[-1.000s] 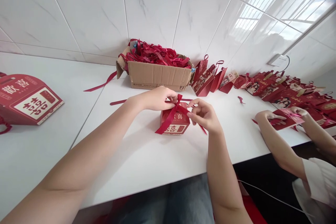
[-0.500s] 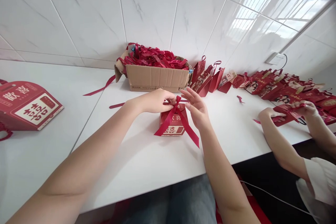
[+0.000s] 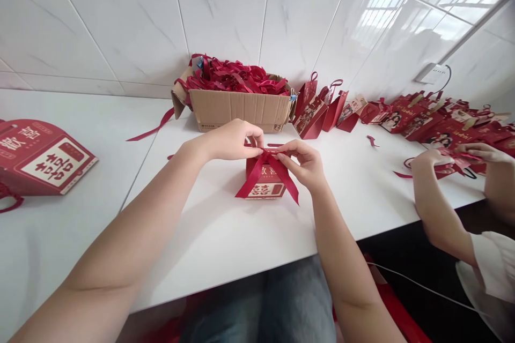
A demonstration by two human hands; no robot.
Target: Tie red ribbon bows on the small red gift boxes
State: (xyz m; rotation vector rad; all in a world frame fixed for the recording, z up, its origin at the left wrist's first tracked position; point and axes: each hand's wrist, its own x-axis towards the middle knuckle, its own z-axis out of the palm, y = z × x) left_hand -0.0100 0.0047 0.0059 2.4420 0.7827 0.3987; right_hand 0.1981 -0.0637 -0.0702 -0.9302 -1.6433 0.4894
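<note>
A small red gift box (image 3: pixel 265 185) stands on the white table (image 3: pixel 225 241) in front of me. A dark red ribbon (image 3: pixel 281 174) is tied over its top, and two tails hang down its front. My left hand (image 3: pixel 231 139) pinches the ribbon at the knot on the left. From the right, my right hand (image 3: pixel 306 163) pinches the ribbon beside the knot. Both hands are closed on it just above the box.
A cardboard box (image 3: pixel 241 110) heaped with red ribbons stands at the wall behind. Red gift bags (image 3: pixel 317 112) run along the wall to the right. A larger red box (image 3: pixel 40 155) lies at the left. Another person's hands (image 3: pixel 434 163) hold a red bag at the right.
My right hand, open beside the bow half a second ago, has closed on the ribbon. The ribbon tails now hang shorter and closer to the box front. My view shifted slightly.
</note>
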